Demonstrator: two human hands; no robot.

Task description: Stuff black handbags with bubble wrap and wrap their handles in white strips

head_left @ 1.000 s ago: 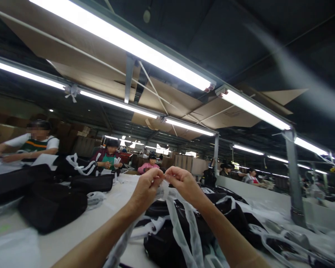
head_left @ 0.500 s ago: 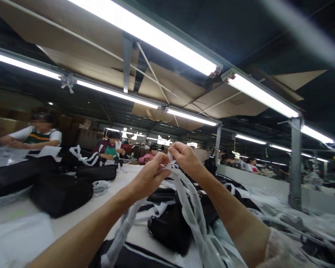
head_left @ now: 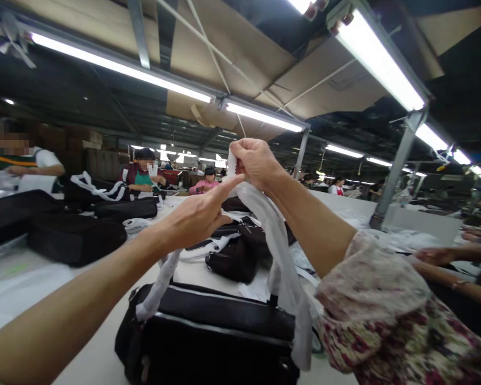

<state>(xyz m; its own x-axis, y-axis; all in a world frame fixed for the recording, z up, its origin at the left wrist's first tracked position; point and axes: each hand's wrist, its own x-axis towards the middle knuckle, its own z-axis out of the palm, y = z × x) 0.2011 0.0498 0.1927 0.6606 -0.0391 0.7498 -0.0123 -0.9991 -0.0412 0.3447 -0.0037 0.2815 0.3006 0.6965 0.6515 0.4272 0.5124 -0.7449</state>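
A black handbag (head_left: 216, 326) with a silvery zip stands on the table before me. Its handles (head_left: 270, 230) are wrapped in thin white material and arch upward to my hands. High in the middle, my right hand (head_left: 258, 163) pinches a short white strip (head_left: 231, 163) at the top of the wrapping. My left hand (head_left: 198, 214) is lower and to the left, in front of the arch. Its index finger is stretched out to the wrapping near the strip, with the thumb apart; its other fingers are mostly hidden.
More black bags (head_left: 74, 235) lie at left, and others (head_left: 232, 259) behind my bag. White sheeting (head_left: 28, 299) covers the left table. Co-workers (head_left: 144, 171) sit beyond; another person's arms (head_left: 452, 272) reach in at right. A metal post (head_left: 396, 166) stands at right.
My right hand has risen in view, with the white strip now showing in its pinch. My left hand has loosened from its pinch, index finger extended. The view has tilted down, showing more of the handbag.
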